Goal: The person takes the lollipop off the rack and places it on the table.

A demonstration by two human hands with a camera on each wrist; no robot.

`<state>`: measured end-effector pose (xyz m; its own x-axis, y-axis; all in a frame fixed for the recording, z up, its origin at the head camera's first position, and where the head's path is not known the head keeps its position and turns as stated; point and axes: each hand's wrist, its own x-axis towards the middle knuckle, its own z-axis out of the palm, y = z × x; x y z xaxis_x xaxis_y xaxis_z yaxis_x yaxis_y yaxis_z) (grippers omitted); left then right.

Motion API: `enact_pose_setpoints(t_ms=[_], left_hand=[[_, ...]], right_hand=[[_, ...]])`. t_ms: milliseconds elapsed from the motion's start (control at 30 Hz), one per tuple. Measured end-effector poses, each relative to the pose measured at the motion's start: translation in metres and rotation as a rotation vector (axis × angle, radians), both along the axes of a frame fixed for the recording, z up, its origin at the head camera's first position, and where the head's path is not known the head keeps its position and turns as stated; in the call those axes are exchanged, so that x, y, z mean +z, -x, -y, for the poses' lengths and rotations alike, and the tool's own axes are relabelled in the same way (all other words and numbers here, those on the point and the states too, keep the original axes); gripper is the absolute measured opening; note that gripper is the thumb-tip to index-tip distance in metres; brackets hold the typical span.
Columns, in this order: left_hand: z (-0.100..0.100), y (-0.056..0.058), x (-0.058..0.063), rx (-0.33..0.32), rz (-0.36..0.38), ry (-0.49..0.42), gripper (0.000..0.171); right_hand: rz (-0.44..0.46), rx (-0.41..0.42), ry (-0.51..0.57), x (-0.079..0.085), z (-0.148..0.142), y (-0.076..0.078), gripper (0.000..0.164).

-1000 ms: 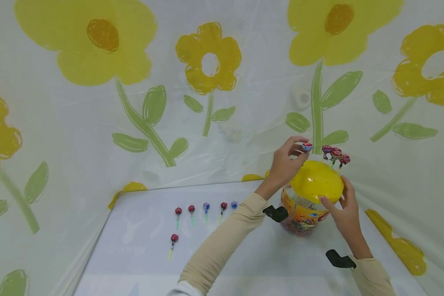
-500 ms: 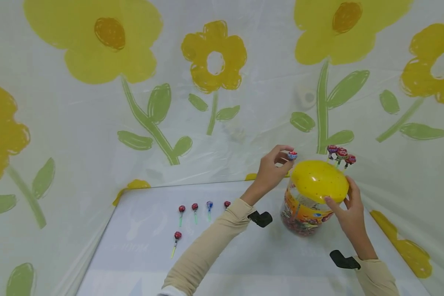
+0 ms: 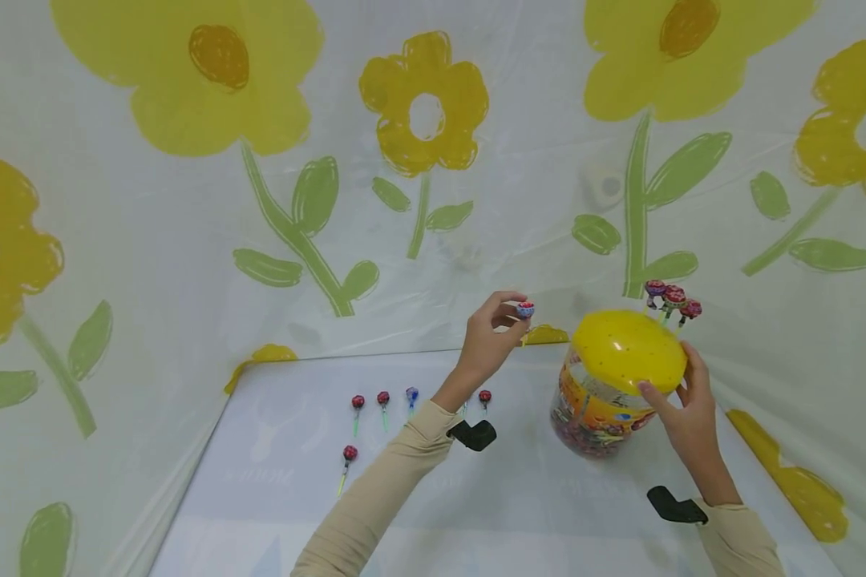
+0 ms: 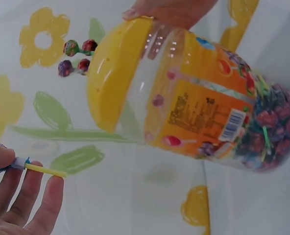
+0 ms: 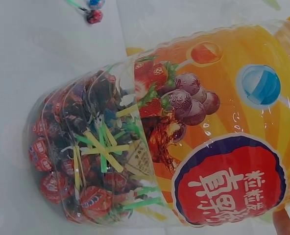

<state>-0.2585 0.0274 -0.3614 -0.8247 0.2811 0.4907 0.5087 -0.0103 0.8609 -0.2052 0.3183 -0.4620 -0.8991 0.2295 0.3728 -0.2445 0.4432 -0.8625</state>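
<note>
My left hand [image 3: 492, 340] pinches a lollipop [image 3: 525, 309] by its wrapped head, left of the jar and above the table. In the left wrist view its yellow stick [image 4: 47, 170] points toward the jar. My right hand [image 3: 687, 421] grips the jar's yellow domed lid [image 3: 628, 349] at its right side, thumb in front. The clear plastic jar [image 3: 599, 401] stands on the table with an orange fruit label [image 5: 208, 117] and many wrapped lollipops [image 5: 86, 161] in its lower part. Several lollipops [image 3: 673, 296] stick up from the far right of the lid.
On the white table [image 3: 404, 513], several lollipops lie in a loose row, among them a red one [image 3: 358, 401] and a blue one [image 3: 412, 393]. Another red lollipop [image 3: 350, 453] lies nearer. A flower-printed cloth [image 3: 512, 160] hangs behind the table.
My left hand has moved left and slightly down with the lollipop, from over the lid to beside the jar. My right hand stays at the lid.
</note>
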Motion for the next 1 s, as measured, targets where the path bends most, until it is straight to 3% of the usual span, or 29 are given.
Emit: enact_pose_setpoints(t_ms=[433,700,833,1000], left_hand=[[0.056,-0.022,-0.035,0.028,0.124,0.057,0.033],[0.098,-0.041,-0.063,0.098,0.244,0.147,0.031],[0.12,-0.043,-0.089,0.163,0.311,0.156,0.031],[0.144,-0.044,-0.128,0.294,0.402,0.16,0.031]], right_hand=[[-0.001,-0.014,-0.005,0.003,0.002,-0.001,0.078],[-0.002,-0.015,0.003,0.002,0.001,-0.001,0.078],[-0.007,-0.02,0.005,0.002,0.0,0.0,0.078],[-0.002,-0.02,0.003,0.001,0.0,0.001,0.078]])
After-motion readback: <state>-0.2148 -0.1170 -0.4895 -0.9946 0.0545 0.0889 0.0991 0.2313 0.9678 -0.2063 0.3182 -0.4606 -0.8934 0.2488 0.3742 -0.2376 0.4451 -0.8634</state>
